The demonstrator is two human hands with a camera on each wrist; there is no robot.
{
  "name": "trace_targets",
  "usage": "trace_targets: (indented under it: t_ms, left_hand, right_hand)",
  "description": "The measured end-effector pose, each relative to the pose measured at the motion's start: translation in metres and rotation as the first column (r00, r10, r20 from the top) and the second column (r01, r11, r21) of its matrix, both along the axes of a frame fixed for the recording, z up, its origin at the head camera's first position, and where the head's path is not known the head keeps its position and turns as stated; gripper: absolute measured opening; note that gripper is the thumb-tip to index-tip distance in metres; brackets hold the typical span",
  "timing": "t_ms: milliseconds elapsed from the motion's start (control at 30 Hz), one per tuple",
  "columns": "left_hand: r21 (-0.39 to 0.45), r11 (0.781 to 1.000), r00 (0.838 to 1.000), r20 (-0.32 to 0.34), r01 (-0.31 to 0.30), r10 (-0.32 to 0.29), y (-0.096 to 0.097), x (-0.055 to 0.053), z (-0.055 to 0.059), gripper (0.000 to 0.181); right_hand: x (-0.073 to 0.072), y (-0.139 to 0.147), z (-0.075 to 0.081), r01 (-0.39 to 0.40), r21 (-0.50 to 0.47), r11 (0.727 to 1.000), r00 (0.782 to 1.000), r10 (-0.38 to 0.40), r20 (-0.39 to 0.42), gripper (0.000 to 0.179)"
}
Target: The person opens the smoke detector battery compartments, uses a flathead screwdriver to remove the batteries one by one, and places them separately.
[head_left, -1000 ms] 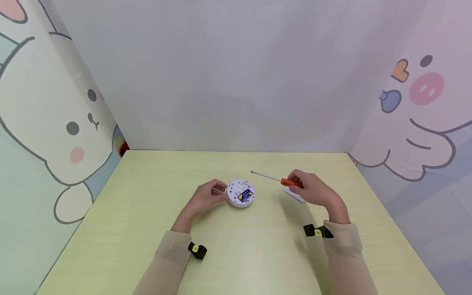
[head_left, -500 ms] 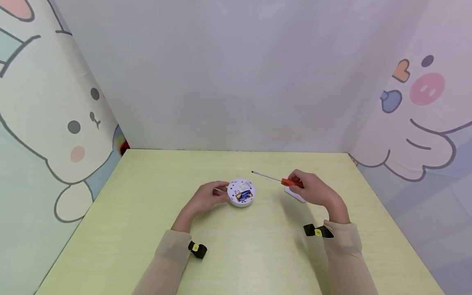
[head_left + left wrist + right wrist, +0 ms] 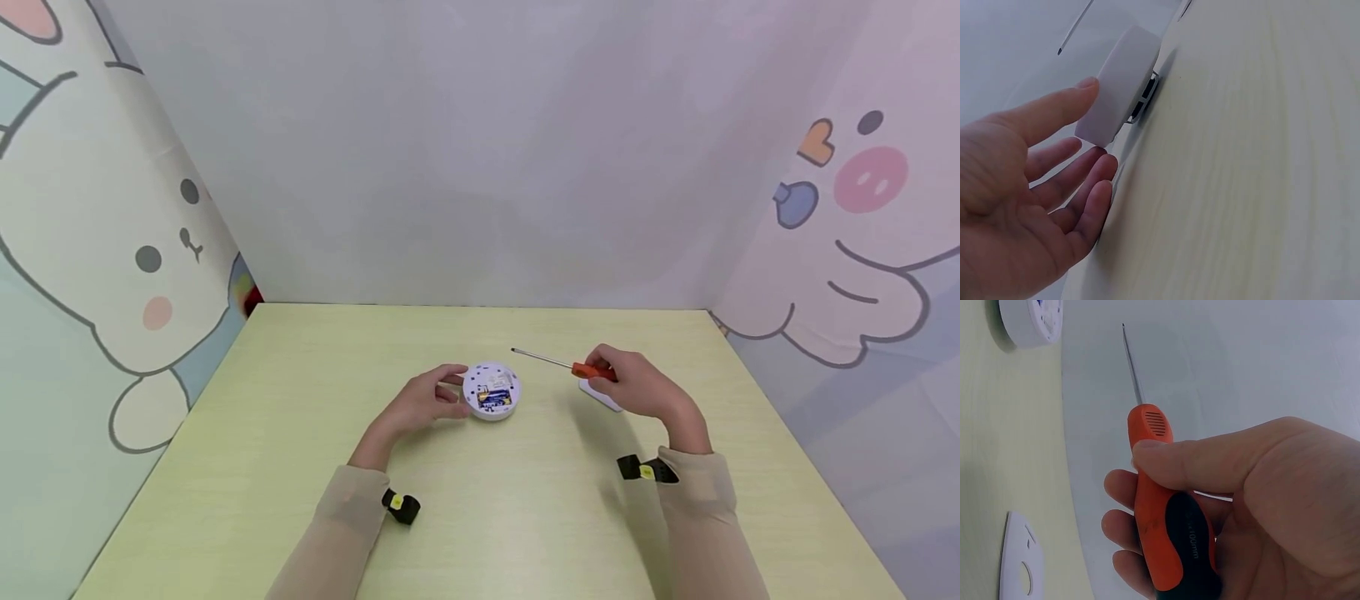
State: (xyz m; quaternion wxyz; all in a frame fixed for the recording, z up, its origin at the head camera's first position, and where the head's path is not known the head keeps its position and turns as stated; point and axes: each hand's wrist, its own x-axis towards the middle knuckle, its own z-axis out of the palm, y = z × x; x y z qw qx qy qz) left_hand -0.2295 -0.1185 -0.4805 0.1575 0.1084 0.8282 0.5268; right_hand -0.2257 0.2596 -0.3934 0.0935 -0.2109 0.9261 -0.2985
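Note:
In the head view, a round white smoke alarm (image 3: 471,408) lies on the table with its back up, two blue-and-yellow batteries (image 3: 494,399) in its compartment. My left hand (image 3: 420,404) is at its left side. The left wrist view shows the thumb (image 3: 1063,112) resting on the alarm's side wall (image 3: 1119,81), with the other fingers loosely bent by its lower edge. A slotted dark part (image 3: 1142,100) sticks out beneath. My right hand (image 3: 633,383) grips a screwdriver (image 3: 1154,519) by its orange-and-black handle, its metal shaft (image 3: 542,358) pointing left above the table, apart from the alarm.
Below the right hand a flat white plate (image 3: 604,400) lies on the table; the right wrist view shows a round hole in this plate (image 3: 1016,550). A plain backdrop (image 3: 480,167) rises behind the pale wooden table (image 3: 480,517). Cartoon-printed sheets (image 3: 82,250) flank it.
The smoke alarm has turned a little in place, so its batteries lie more level. My left thumb and fingers have spread slightly. The right hand with the screwdriver has stayed still.

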Motion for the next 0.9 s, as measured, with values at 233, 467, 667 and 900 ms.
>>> trace_targets:
  t_ms: [233,467,667,900]
  left_hand:
    - [-0.017,1.000,1.000,0.004,0.013,-0.013,0.001,-0.002,-0.002,0.080]
    - [-0.028,0.999,0.999,-0.031,0.041,-0.042,0.006,-0.002,0.001,0.089]
    - [-0.064,0.997,0.998,-0.049,0.040,-0.043,0.011,-0.003,0.000,0.095]
    - [-0.113,0.993,0.996,-0.086,0.028,-0.038,0.018,-0.004,-0.002,0.094]
  right_hand:
    - [-0.001,0.000,0.000,-0.003,0.007,1.000,1.000,0.003,-0.003,0.015]
    - [-0.001,0.000,0.001,-0.009,0.002,1.000,1.000,0.009,0.003,0.015]
    - [-0.001,-0.001,0.002,-0.009,0.009,1.000,1.000,0.008,0.011,0.015]
    - [0.004,-0.003,0.005,-0.005,0.028,1.000,1.000,0.005,0.009,0.013]
